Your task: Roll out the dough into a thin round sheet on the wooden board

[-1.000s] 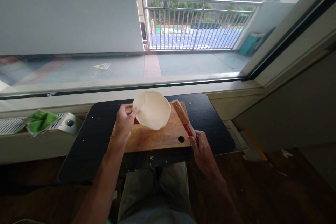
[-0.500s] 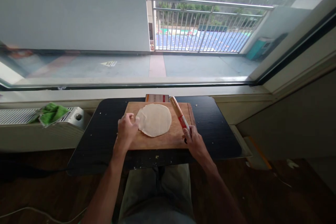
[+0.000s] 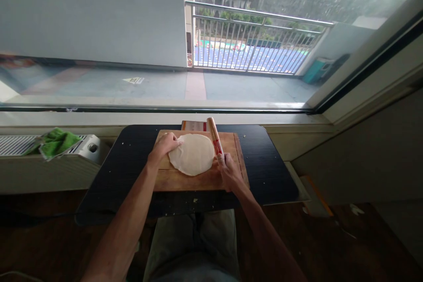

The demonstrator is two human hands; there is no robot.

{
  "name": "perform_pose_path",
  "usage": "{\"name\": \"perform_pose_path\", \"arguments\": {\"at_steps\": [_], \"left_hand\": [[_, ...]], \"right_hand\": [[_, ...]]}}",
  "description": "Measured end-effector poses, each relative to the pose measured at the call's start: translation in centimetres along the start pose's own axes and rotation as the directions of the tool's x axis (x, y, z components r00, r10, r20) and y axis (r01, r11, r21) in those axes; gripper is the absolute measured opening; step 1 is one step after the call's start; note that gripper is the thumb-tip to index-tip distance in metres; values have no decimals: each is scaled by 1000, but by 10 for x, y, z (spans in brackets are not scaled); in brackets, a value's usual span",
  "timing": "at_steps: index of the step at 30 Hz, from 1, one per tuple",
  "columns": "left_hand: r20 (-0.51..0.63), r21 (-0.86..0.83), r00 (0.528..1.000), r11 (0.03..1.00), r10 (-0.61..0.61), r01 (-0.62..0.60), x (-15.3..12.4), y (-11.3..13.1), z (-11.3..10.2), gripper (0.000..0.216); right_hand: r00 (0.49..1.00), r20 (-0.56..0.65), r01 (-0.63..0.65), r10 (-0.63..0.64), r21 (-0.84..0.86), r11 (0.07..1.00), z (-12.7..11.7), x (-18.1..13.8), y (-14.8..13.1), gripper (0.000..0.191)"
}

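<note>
A thin, roughly round sheet of dough [image 3: 192, 155] lies flat on a wooden board [image 3: 161, 181]. My left hand [image 3: 165, 144] is at the dough's upper left edge, its thumb and fingers closed on the rim. On the other side, my right hand [image 3: 228, 171] grips one end of a wooden rolling pin [image 3: 213, 132] with a red label. The pin slants up and away along the dough's right side. Part of its near end is hidden in my fingers.
The board sits on a black table [image 3: 271, 163] dotted with white crumbs. Behind it lies a flat box or booklet [image 3: 190, 126], beside the window sill [image 3: 148, 118]. At left, a green cloth [image 3: 59, 142] rests on a radiator [image 3: 49, 172].
My left hand has moved up along the dough's left edge and closed on it. My right hand has brought the rolling pin left, close to the dough. The view has shifted slightly.
</note>
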State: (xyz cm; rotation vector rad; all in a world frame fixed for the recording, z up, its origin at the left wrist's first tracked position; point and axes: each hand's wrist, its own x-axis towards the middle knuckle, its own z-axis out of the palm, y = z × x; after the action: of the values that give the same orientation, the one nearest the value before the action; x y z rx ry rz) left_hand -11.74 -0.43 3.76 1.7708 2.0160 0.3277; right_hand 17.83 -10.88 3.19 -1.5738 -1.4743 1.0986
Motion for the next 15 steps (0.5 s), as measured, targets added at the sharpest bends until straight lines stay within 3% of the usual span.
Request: {"name": "perform_pose_path", "arguments": {"at_steps": [6, 12, 15], "left_hand": [[20, -46, 999, 998, 48, -47, -16, -4, -11, 15], [56, -30, 998, 999, -38, 40, -61, -17, -12, 13], [191, -105, 979, 990, -69, 90, -93, -31, -11, 17]], "right_hand": [[989, 144, 57, -26, -221, 974, -17, 3, -7, 27], [977, 198, 158, -79, -426, 891, -31, -14, -20, 18], [955, 257, 265, -149, -510, 818, -36, -24, -28, 18]]}}
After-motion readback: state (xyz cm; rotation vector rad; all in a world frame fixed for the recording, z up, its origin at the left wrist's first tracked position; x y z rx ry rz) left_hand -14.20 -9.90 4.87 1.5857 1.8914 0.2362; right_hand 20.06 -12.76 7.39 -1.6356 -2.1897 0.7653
